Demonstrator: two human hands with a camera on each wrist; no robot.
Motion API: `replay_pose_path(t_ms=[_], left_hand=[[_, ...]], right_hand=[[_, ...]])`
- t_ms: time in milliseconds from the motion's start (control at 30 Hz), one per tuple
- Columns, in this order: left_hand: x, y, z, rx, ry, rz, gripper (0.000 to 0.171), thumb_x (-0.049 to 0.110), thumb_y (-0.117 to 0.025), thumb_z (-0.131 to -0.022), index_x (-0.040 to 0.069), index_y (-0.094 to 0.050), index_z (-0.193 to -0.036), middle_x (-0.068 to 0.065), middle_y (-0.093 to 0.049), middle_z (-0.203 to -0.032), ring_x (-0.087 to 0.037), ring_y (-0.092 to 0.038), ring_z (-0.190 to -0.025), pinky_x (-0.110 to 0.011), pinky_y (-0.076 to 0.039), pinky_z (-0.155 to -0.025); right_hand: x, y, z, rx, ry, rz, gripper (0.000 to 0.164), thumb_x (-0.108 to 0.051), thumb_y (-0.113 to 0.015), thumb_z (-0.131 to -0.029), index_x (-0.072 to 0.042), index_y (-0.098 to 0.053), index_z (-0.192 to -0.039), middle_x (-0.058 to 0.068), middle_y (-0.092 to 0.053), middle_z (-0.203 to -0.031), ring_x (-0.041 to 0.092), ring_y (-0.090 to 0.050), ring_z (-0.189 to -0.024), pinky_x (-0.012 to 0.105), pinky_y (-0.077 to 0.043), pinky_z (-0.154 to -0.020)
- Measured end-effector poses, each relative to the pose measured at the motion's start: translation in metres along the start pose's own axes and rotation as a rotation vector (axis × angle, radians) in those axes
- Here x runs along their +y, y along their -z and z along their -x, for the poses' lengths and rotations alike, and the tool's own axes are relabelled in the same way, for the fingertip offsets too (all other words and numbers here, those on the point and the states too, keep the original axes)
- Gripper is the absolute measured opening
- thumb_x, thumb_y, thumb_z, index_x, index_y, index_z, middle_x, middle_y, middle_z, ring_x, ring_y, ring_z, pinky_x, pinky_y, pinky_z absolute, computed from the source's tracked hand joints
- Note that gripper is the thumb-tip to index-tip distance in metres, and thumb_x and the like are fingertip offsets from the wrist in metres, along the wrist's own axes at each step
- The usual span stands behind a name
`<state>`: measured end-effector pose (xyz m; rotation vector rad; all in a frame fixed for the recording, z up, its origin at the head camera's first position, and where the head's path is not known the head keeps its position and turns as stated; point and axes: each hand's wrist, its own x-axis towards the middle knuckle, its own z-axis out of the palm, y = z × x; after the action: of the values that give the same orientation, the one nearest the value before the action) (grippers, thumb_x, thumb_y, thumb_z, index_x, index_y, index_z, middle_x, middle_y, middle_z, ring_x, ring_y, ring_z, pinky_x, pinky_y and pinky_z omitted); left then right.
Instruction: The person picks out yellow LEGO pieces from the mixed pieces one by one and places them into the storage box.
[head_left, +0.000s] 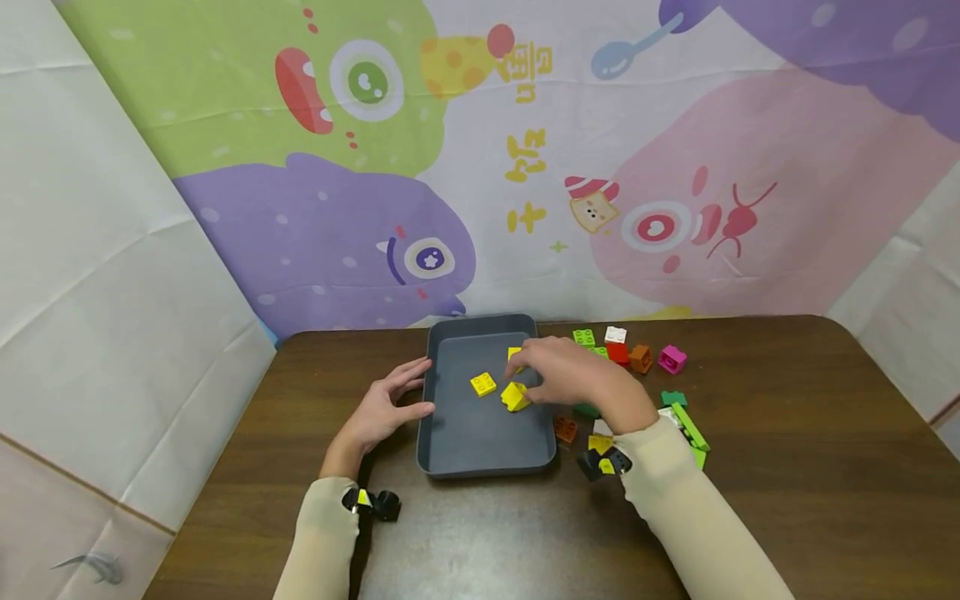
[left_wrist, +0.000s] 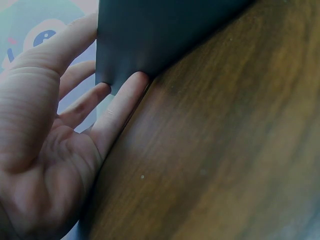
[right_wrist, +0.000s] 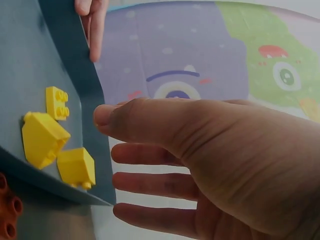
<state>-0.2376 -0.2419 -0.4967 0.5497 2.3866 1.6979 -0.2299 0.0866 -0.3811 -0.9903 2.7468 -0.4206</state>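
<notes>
Brown wooden table (head_left: pixel 450 542): near ground, wood grain showing.

Tray (head_left: pixel 480 442): dark grey, shallow, upright on the table; long axis running near to far. Holds three yellow bricks, all in its right and middle part.

Brown brick (head_left: pixel 565 430): on the table, just beside the tray's near right side.

Left hand (head_left: pixel 380 414): at the tray's left wall, fingers extended and spread, fingertips against the outside; grips no brick.

Sloped yellow brick (head_left: pixel 514 397): nearest of the three, right of the tray's middle. The key relation: it lies just left of the right thumb's tip, on the near side of the right hand; the right hand is plainly the nearer one. Its long axis cannot be told.

Flat yellow brick (head_left: pixel 483 384): studs up, left of the sloped one and slightly farther; roughly square, so no long axis.

Right hand (head_left: pixel 573 372): over the tray's right wall, reaching leftward; thumb and fingers apart, a wide gap between, no brick inside. Whether the thumb touches the sloped brick cannot be told.

Far yellow brick (right_wrist: pixel 75 166): beyond the sloped one, partly covered by the right hand in the head view.

Magenta brick (head_left: pixel 672 359): right of the tray, toward the table's far side.

Printed backdrop (head_left: pixel 360 242): cartoon figures, behind the table.
</notes>
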Motion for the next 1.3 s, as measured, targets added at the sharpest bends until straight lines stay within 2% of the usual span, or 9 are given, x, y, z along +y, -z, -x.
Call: replay_pose_path(t_ms=[233,567,833,933,1100,1300], left_hand=[[0.000,0.000,0.000,0.000,-0.002,-0.004,0.075,0.017,-0.078,-0.087,0.011,-0.043,-0.153,-0.004,-0.034,-0.162,-0.038,-0.043,-0.139,-0.061,-0.034,-0.117],[0.001,0.001,0.001,0.007,0.004,-0.004,0.075,0.017,-0.079,-0.087,0.013,-0.044,-0.153,-0.004,-0.035,-0.162,-0.037,-0.043,-0.139,-0.061,-0.034,-0.117],[-0.001,0.001,0.000,-0.002,-0.005,0.000,0.075,0.017,-0.079,-0.087,0.010,-0.043,-0.153,-0.005,-0.034,-0.162,-0.038,-0.043,-0.140,-0.061,-0.034,-0.116],[-0.001,0.001,0.000,0.000,-0.009,0.006,0.075,0.016,-0.078,-0.087,0.010,-0.043,-0.153,-0.005,-0.034,-0.162,-0.039,-0.043,-0.140,-0.062,-0.034,-0.116],[0.000,0.000,-0.001,-0.008,-0.016,0.008,0.075,0.016,-0.078,-0.088,0.010,-0.042,-0.153,-0.006,-0.033,-0.163,-0.039,-0.042,-0.140,-0.062,-0.033,-0.117],[0.000,0.001,0.000,0.001,-0.025,0.009,0.075,0.015,-0.078,-0.087,0.008,-0.042,-0.152,-0.007,-0.035,-0.162,-0.039,-0.043,-0.139,-0.061,-0.033,-0.116]], right_hand=[[0.010,0.005,0.010,0.010,-0.019,-0.023,0.039,-0.019,-0.080,-0.085,-0.017,-0.073,-0.123,0.006,-0.068,-0.125,0.028,-0.062,-0.112,0.045,-0.056,-0.098],[0.021,0.008,0.024,-0.003,-0.064,0.001,0.039,-0.021,-0.080,-0.085,-0.017,-0.072,-0.122,0.011,-0.067,-0.128,0.028,-0.061,-0.110,0.050,-0.054,-0.099],[0.037,0.008,0.037,0.026,-0.081,-0.040,0.038,-0.017,-0.081,-0.083,-0.015,-0.072,-0.120,0.010,-0.069,-0.128,0.034,-0.058,-0.121,0.052,-0.054,-0.101],[0.044,0.007,0.043,0.034,-0.082,-0.058,0.037,-0.016,-0.081,-0.083,-0.016,-0.072,-0.119,0.011,-0.069,-0.126,0.032,-0.060,-0.116,0.050,-0.056,-0.097],[0.058,0.004,0.054,0.047,-0.094,-0.055,0.036,-0.017,-0.081,-0.083,-0.017,-0.072,-0.118,0.010,-0.069,-0.125,0.033,-0.060,-0.118,0.054,-0.055,-0.098],[0.071,0.004,0.065,0.047,-0.094,-0.044,0.035,-0.016,-0.081,-0.083,-0.013,-0.074,-0.117,0.013,-0.070,-0.119,0.033,-0.063,-0.104,0.054,-0.057,-0.091]])
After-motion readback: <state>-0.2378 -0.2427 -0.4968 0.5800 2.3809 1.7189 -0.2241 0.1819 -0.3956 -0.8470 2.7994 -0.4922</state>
